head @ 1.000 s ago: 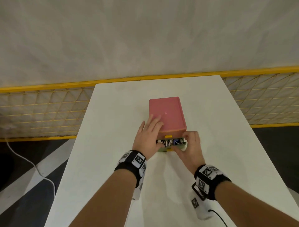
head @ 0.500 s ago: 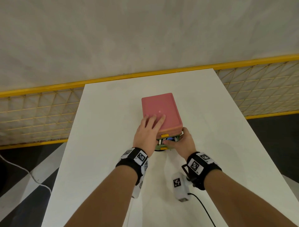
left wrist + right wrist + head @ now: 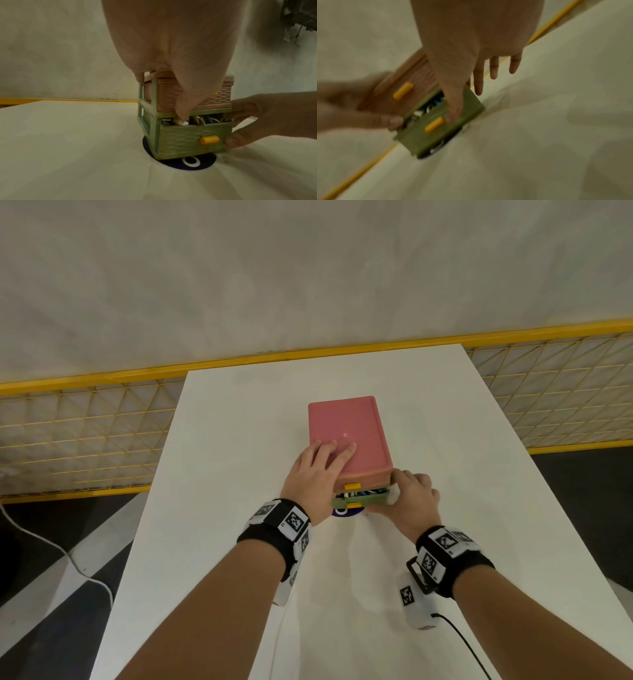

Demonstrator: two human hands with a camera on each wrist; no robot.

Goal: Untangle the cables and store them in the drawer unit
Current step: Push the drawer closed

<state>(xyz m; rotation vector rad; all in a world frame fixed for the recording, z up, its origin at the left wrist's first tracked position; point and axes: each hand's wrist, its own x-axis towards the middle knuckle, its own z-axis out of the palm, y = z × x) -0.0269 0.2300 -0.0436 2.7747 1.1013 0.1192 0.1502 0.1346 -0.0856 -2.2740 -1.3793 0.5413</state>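
Cables (image 3: 197, 121) lay bunched in the green lower drawer (image 3: 195, 138), which stood slightly pulled out. I had my right hand (image 3: 409, 501) gripping that drawer's right end, thumb on its front. My left hand (image 3: 315, 477) rested flat, fingers straight, atop the pink drawer unit (image 3: 347, 422) mid-table (image 3: 222, 474).

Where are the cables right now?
In the left wrist view the cables lie inside the slightly open green lower drawer, under the pink upper drawer, between the left hand and right hand.
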